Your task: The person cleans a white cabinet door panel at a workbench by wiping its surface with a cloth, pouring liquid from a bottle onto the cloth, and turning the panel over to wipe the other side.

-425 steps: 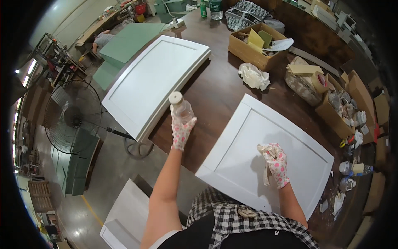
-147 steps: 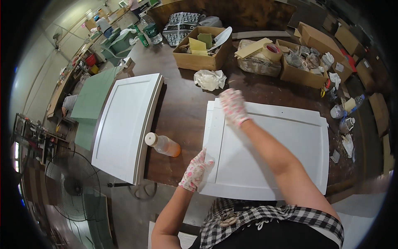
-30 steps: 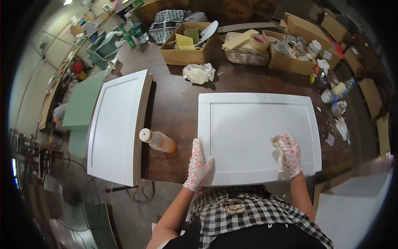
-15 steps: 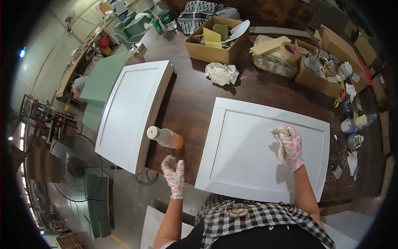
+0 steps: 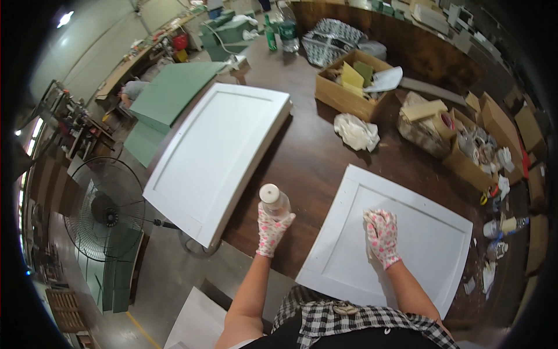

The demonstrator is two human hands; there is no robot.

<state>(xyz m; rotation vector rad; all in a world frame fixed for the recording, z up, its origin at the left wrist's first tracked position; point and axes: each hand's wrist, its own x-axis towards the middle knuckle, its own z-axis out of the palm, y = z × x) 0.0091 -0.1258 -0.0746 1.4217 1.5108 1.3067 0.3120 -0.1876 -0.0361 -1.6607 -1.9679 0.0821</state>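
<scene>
My left hand point(image 5: 272, 232), in a white glove with pink dots, is wrapped round a clear plastic bottle point(image 5: 279, 205) with a whitish cap. The bottle stands tilted over the brown table between two white framed panels; its lower part is hidden by my fingers. In a matching glove, my right hand point(image 5: 382, 237) rests bunched on the recessed middle of the right white panel point(image 5: 418, 247). A crumpled cloth is closed in it, mostly hidden under the fingers. The left white panel point(image 5: 212, 154) lies raised above the table, left of the bottle.
Beyond the right panel lies a crumpled white paper wad point(image 5: 356, 132). Behind it are a cardboard box point(image 5: 343, 96) of scraps, a tape roll point(image 5: 443, 123) and another box point(image 5: 472, 168) of rags. A black fan point(image 5: 107, 215) stands at the left, near green panels point(image 5: 174, 93).
My left hand has gone from empty beside the bottle to gripping it. My right hand has shifted left across the panel with the cloth. The whole view has turned.
</scene>
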